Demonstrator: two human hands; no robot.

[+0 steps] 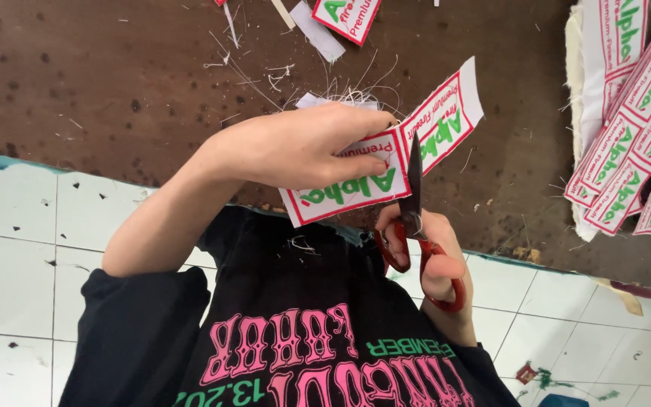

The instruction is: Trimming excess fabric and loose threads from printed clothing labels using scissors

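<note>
At frame centre, the left hand (pixel 303 147) is pinching a white woven label strip with red borders (pixel 386 162), while the right hand (pixel 435 260), clamped in red-handled scissors (pixel 416 226), is cutting between two labels; finishing needs a straight closing snip.

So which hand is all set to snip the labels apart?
The right hand, probably. It holds the red-handled scissors, blades up at the line between two labels. The left hand is busy gripping the label strip.
</note>
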